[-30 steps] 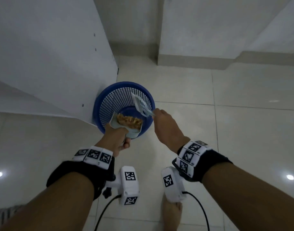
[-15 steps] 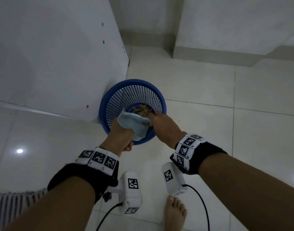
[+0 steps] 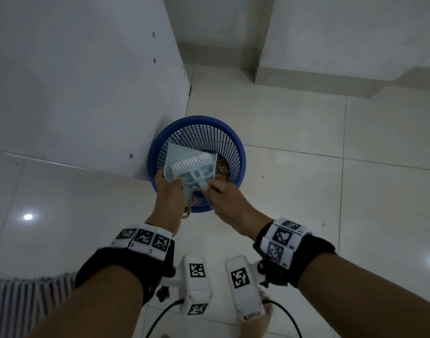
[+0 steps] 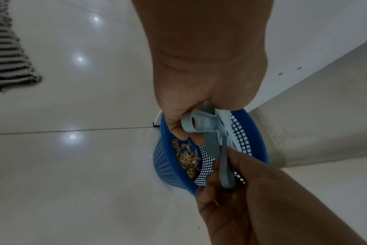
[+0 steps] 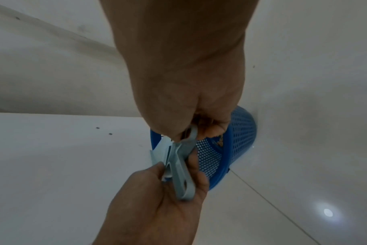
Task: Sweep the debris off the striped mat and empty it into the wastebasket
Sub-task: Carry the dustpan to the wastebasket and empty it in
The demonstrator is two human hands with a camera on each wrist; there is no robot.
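The blue mesh wastebasket (image 3: pixel 235 145) stands on the floor against a white cabinet, with brown debris (image 3: pixel 222 168) in its bottom. My left hand (image 3: pixel 168 189) grips the handle of a pale blue dustpan (image 3: pixel 178 159) held over the basket. No debris shows in the pan. A small brush (image 3: pixel 190 163) with white bristles lies in the pan, and my right hand (image 3: pixel 216 189) pinches its handle. In the left wrist view the debris (image 4: pixel 188 157) lies inside the wastebasket (image 4: pixel 253 132) under the dustpan handle (image 4: pixel 197 122). The striped mat (image 3: pixel 19 306) lies at the bottom left.
A white cabinet side (image 3: pixel 87 93) stands just left of the basket. Pale tiled floor (image 3: pixel 306 191) spreads to the right and front. A wall base (image 3: pixel 306 76) runs along the back. A bare foot (image 3: pixel 255 323) stands near the bottom edge.
The dustpan held debris, then tipped into the basket. Now the debris lies in the basket, the pan is turned back up, and the brush rests in it.
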